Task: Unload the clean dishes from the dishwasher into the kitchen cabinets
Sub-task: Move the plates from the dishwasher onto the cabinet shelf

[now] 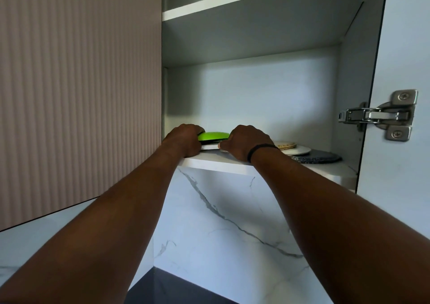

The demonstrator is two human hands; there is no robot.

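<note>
Left hand (pixel 183 138) and right hand (pixel 244 142) clamp green dish (pixel 213 136) atop white plate (pixel 209 147) at shelf lip (pixel 216 164). Risk: early release tips stack off edge; shove toward 3 o'clock strikes neighbouring plates (pixel 300 151).

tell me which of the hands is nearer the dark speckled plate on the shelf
Right. The right hand sits just left of the plate stack holding the dark speckled plate; the left hand is farther left, beyond the green dish.

Bowl (pixel 213 136) on shelf (pixel 216 164), left of stacked plates (pixel 302 151).
</note>
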